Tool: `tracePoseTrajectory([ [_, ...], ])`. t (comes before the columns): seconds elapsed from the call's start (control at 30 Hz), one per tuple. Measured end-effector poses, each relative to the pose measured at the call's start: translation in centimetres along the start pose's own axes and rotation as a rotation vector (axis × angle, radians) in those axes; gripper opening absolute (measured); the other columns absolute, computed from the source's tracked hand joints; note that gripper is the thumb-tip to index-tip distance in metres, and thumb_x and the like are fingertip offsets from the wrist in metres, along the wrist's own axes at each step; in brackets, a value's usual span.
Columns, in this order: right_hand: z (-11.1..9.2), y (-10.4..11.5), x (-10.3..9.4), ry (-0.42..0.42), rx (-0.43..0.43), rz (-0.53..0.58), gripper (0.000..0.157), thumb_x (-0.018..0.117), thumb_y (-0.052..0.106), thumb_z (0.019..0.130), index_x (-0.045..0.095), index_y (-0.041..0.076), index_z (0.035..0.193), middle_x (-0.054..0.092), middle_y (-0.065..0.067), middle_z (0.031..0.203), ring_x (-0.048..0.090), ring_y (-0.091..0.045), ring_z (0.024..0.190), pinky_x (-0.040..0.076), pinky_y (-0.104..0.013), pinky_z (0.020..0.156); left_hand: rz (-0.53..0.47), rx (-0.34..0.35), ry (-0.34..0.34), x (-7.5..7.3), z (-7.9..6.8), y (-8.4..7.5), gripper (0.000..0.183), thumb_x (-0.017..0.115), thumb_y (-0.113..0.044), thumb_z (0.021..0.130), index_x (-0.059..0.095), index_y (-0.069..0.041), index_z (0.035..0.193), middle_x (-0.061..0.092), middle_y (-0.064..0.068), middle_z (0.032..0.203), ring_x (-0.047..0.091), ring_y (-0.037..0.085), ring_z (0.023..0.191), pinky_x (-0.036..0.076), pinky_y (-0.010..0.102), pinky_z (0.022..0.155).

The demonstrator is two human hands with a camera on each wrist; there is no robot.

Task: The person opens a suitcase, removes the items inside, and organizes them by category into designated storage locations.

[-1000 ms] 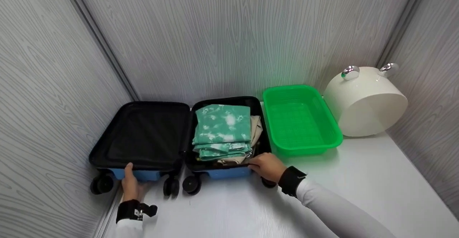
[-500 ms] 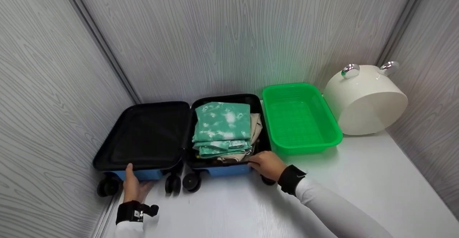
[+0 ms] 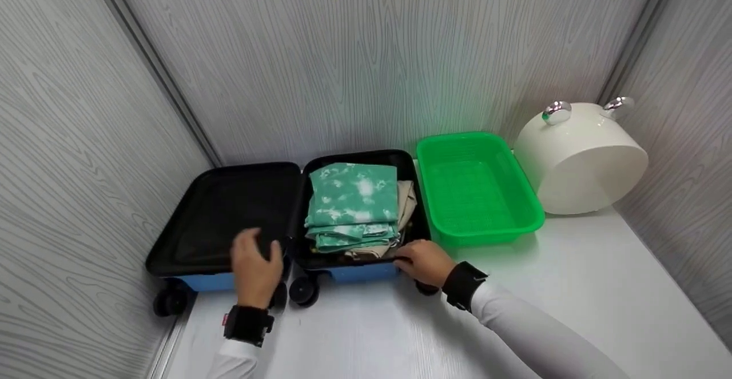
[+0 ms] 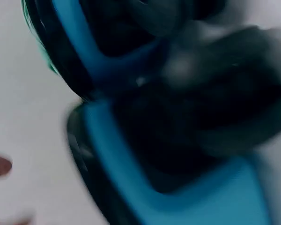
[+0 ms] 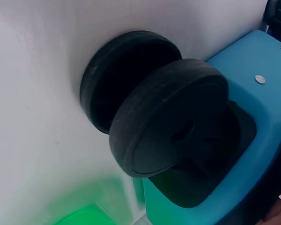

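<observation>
A small blue suitcase lies spread open, with black-lined left half (image 3: 220,216) and right half (image 3: 361,274) side by side. Folded green-and-white tie-dye cloth (image 3: 354,196) is stacked over beige cloth (image 3: 407,204) in the right half. My left hand (image 3: 255,267) is raised in front of the left half's near edge, fingers spread and holding nothing. Its fingertips (image 4: 0,166) show at the left wrist view's edge, beside blurred blue shell. My right hand (image 3: 428,262) pinches the right half's rim at the front right corner, above a black wheel (image 5: 171,117).
A green plastic basket (image 3: 477,199) stands right of the suitcase. Beyond it, a white drum-shaped object (image 3: 583,162) with two chrome knobs sits by the corner. Grey wood-grain panels (image 3: 343,64) enclose the white tabletop (image 3: 366,333) at the back and sides.
My left hand has let go of the left half's front edge and moved right and up. The left half dropped slightly earlier. My right hand keeps its place at the rim.
</observation>
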State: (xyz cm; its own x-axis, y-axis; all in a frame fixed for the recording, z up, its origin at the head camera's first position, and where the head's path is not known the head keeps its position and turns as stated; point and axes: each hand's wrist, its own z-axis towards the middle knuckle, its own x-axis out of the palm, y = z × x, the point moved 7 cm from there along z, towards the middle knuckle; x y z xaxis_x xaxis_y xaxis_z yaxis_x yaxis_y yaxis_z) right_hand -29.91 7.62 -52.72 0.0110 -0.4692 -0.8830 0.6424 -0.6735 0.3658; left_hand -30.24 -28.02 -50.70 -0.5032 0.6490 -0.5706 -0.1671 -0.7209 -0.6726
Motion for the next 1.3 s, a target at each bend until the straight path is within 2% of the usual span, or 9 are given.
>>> tracePoseTrajectory([
  [0.1,0.6,-0.6,-0.7,0.026,0.059,0.095,0.014,0.074,0.016,0.104,0.083,0.006,0.108,0.083,-0.009,0.101,0.080,-0.027,0.094,0.063,-0.046,0.089,0.050,0.271,0.194,3.8,-1.2,-4.9,0.020,0.071,-0.017,0.105,0.071,0.000,0.116,0.070,0.020,0.116,0.070,0.037,0.107,0.057,0.053,0.094],
  [0.23,1.7,-2.6,-2.9,-0.069,0.181,0.172,0.018,0.071,0.016,0.106,0.081,0.002,0.112,0.081,-0.014,0.109,0.077,-0.033,0.103,0.061,-0.050,0.094,0.147,0.479,0.338,8.2,-2.6,-9.0,0.020,0.073,-0.027,0.105,0.073,-0.007,0.105,0.071,0.011,0.098,0.070,0.027,0.087,0.059,0.044,0.077],
  [0.37,1.8,-5.6,-5.0,-0.147,0.360,0.127,0.030,0.069,0.018,0.107,0.074,-0.003,0.128,0.073,-0.025,0.127,0.070,-0.044,0.121,0.055,-0.057,0.105,0.229,0.524,0.460,11.6,-3.5,-10.7,0.027,0.068,-0.033,0.108,0.067,-0.009,0.095,0.065,0.008,0.087,0.062,0.023,0.075,0.053,0.039,0.066],
  [0.57,1.1,-9.9,-5.5,-0.012,0.584,0.045,0.058,0.063,0.029,0.111,0.052,-0.011,0.151,0.065,-0.035,0.141,0.066,-0.050,0.127,0.053,-0.061,0.106,0.284,0.511,0.653,15.3,-5.0,-11.0,0.041,0.051,-0.044,0.115,0.059,-0.011,0.092,0.056,0.004,0.077,0.057,0.021,0.066,0.044,0.035,0.061],
  [0.7,0.7,-11.1,-4.9,0.086,0.645,0.028,0.065,0.056,0.037,0.113,0.048,-0.014,0.153,0.066,-0.038,0.136,0.070,-0.052,0.120,0.055,-0.062,0.103,0.300,0.551,0.676,16.0,-5.5,-10.9,0.046,0.051,-0.051,0.114,0.059,-0.013,0.088,0.055,0.003,0.071,0.061,0.024,0.064,0.046,0.038,0.061],
  [0.9,0.4,-11.6,-3.8,0.113,0.644,0.024,0.060,0.043,0.038,0.118,0.058,-0.014,0.144,0.068,-0.037,0.134,0.069,-0.052,0.122,0.053,-0.062,0.106,0.330,0.638,0.639,16.2,-5.8,-10.9,0.050,0.062,-0.055,0.108,0.054,-0.018,0.075,0.049,-0.001,0.060,0.062,0.022,0.060,0.049,0.039,0.059],
  [1.03,0.4,-11.6,-3.6,0.104,0.625,0.013,0.051,0.041,0.031,0.118,0.070,-0.011,0.123,0.074,-0.031,0.108,0.074,-0.048,0.103,0.056,-0.060,0.095,0.369,0.666,0.593,16.0,-5.7,-11.0,0.054,0.065,-0.052,0.107,0.046,-0.019,0.068,0.047,-0.001,0.055,0.060,0.021,0.055,0.048,0.039,0.055],
  [1.17,0.3,-11.4,-3.4,0.126,0.623,0.006,0.046,0.042,0.028,0.117,0.070,-0.003,0.098,0.068,-0.020,0.084,0.070,-0.039,0.080,0.055,-0.055,0.082,0.387,0.676,0.573,16.0,-5.7,-10.9,0.056,0.065,-0.053,0.107,0.043,-0.020,0.067,0.047,-0.001,0.054,0.059,0.020,0.053,0.047,0.039,0.053],
  [1.3,-0.1,-10.8,-3.0,0.187,0.606,0.033,0.045,0.041,0.025,0.117,0.069,-0.006,0.105,0.069,-0.022,0.092,0.068,-0.036,0.084,0.055,-0.054,0.085,0.387,0.683,0.551,16.0,-5.7,-10.7,0.058,0.065,-0.053,0.107,0.042,-0.020,0.066,0.044,-0.002,0.053,0.058,0.020,0.052,0.046,0.039,0.052],
])
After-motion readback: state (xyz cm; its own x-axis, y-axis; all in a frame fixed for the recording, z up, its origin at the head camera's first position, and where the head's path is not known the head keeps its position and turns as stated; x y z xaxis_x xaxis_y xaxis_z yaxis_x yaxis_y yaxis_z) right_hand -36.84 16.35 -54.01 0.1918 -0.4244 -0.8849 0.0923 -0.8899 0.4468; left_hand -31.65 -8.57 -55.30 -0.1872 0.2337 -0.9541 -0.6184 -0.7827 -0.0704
